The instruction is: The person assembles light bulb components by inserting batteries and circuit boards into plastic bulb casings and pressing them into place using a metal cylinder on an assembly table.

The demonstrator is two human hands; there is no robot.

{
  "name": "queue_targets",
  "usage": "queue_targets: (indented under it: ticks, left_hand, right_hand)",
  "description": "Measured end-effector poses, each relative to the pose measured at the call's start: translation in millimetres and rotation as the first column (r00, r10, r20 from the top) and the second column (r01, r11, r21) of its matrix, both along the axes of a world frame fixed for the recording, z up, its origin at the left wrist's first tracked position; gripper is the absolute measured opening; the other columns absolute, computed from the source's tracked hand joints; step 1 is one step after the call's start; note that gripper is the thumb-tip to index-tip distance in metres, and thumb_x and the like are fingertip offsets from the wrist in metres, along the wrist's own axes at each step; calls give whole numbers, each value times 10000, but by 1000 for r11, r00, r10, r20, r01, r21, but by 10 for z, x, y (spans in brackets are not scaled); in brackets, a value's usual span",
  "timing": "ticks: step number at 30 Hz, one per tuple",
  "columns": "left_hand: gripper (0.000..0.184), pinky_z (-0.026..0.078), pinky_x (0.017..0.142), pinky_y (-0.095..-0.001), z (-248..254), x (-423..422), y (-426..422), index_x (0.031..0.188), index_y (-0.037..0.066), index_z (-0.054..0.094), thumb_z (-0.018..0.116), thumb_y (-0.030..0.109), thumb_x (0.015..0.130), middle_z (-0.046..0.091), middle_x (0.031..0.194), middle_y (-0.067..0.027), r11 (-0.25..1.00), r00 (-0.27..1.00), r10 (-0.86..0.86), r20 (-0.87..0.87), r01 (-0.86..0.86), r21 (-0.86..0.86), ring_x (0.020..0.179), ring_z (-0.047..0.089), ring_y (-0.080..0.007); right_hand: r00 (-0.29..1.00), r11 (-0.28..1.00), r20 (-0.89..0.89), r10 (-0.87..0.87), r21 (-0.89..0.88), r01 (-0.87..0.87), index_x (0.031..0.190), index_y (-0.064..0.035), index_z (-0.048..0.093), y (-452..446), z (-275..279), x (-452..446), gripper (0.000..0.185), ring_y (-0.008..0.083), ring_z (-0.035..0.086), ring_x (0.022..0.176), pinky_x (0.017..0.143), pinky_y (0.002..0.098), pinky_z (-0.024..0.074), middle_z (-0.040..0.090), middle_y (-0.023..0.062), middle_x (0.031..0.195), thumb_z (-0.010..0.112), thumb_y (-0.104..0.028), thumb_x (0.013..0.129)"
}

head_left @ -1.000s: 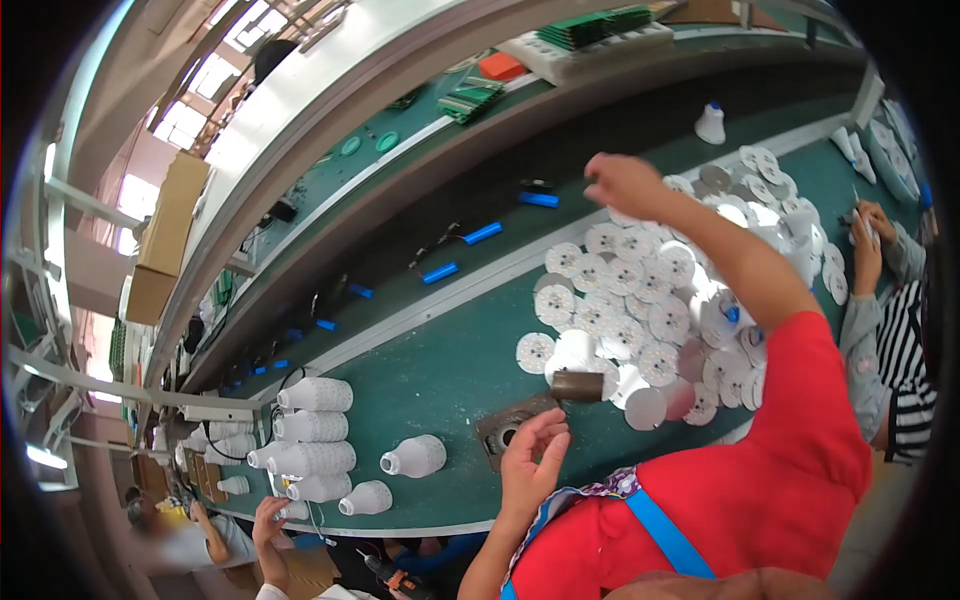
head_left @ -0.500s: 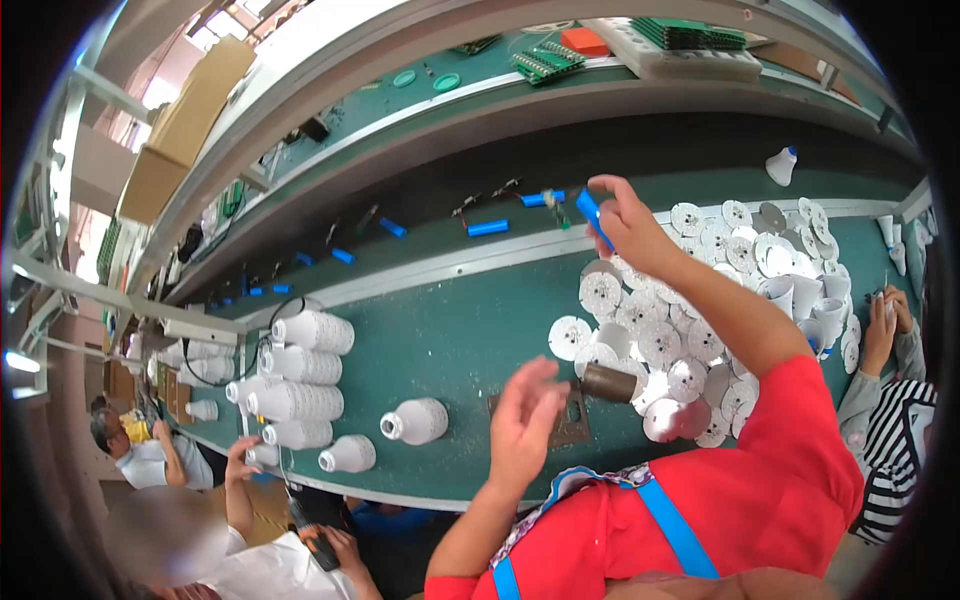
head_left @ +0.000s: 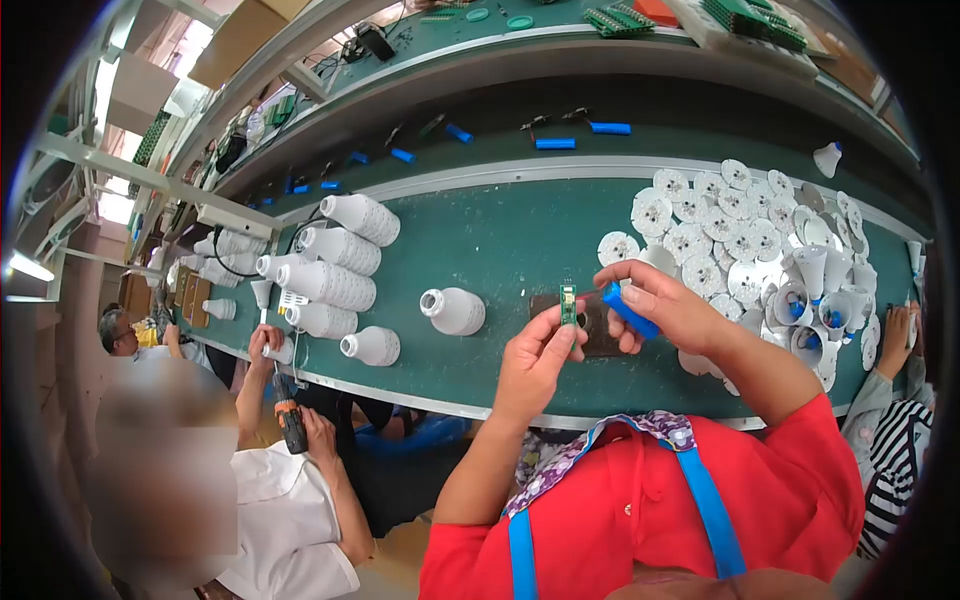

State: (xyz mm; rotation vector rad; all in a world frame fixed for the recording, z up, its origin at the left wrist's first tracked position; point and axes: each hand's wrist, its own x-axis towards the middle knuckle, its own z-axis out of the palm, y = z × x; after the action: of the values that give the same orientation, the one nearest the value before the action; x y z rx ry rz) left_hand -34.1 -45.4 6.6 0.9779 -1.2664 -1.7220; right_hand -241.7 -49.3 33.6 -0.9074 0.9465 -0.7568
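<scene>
My left hand (head_left: 538, 362) pinches a small green circuit board (head_left: 568, 303) upright between thumb and fingers. Just to its right, my right hand (head_left: 672, 308) is closed on a blue cylindrical battery (head_left: 630, 312). Both hands are close together above a brown metal plate (head_left: 603, 341), which they partly cover. Left of them, a white bottle-shaped housing (head_left: 453, 311) lies on the green bench. Many round white LED discs (head_left: 690, 242) are heaped beyond and to the right of my right hand. Any wire between the board and the battery is too small to make out.
White housings (head_left: 330, 284) are stacked at left, near a co-worker's hand and a power drill (head_left: 288, 412). Blue batteries with boards lie along the dark belt (head_left: 480, 115) behind. White cones (head_left: 808, 270) stand at right beside another person's hand (head_left: 897, 340).
My right hand has come back from the belt with the blue battery, down to the front of the bench. My left hand, open before, now pinches the circuit board. The view has shifted.
</scene>
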Motion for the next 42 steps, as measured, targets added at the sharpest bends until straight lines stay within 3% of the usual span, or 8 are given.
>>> queue_targets:
  ticks: [7,14,18,21,23,29,35,42]
  left_hand:
    - [285,428,667,-210,88,432,160,1138,5,576,546,96,869,578,870,-8,961,956,-273,104,267,69,751,510,-61]
    - [258,393,584,-226,16,587,205,1067,33,621,602,116,823,564,814,-18,875,849,-431,306,476,-87,684,491,-69]
    - [263,429,628,-246,118,660,152,1037,37,626,636,140,795,585,874,-56,918,862,-311,399,381,-108,764,543,-115]
    - [340,456,713,-288,26,773,28,1087,29,588,656,151,776,583,945,-91,849,860,374,346,-168,-500,854,568,-183]
    - [409,449,799,-346,60,843,-209,1135,22,544,661,154,767,576,1007,-124,397,368,865,341,-87,-914,928,561,-257]
    - [449,424,855,-381,-288,1233,-551,1206,9,467,616,113,796,519,1139,-178,747,592,556,583,-48,-663,982,537,-334]
    - [395,406,914,-322,-133,1263,-487,1257,-6,405,511,57,882,476,1198,-141,736,766,592,250,-389,-554,1072,504,-202]
    - [434,390,956,-383,36,916,-85,1338,63,309,433,39,923,456,1262,-161,840,865,351,-357,-460,-288,1151,463,-238]
  right_hand:
    - [888,908,-360,287,-192,-372,1002,-52,531,87,80,249,275,88,517,575,520,244,424,569,35,688,555,-295,874]
    - [710,686,-569,414,-318,-655,894,-46,570,188,39,302,191,279,586,632,573,362,442,602,130,716,565,-232,850]
    - [806,715,-513,294,-442,-542,882,-26,586,208,-64,371,190,243,563,600,557,341,436,593,110,715,537,-210,875]
    - [898,873,-375,229,-329,-360,896,-22,594,190,-112,402,199,156,548,595,550,288,440,586,53,713,539,-213,882]
    - [949,955,-255,187,-179,-236,900,-26,600,166,-152,417,202,104,535,604,550,251,439,577,18,713,542,-219,884]
    - [996,997,-51,72,-12,-73,897,-43,611,102,-183,487,220,70,530,641,547,220,437,588,4,759,521,-244,905]
    - [943,974,299,-143,212,80,956,-27,606,-70,-340,786,260,80,562,680,540,220,446,617,26,854,524,-269,907]
    - [999,998,-5,-50,-44,50,937,-24,654,-58,-228,632,248,56,530,653,542,211,443,602,2,775,550,-243,884]
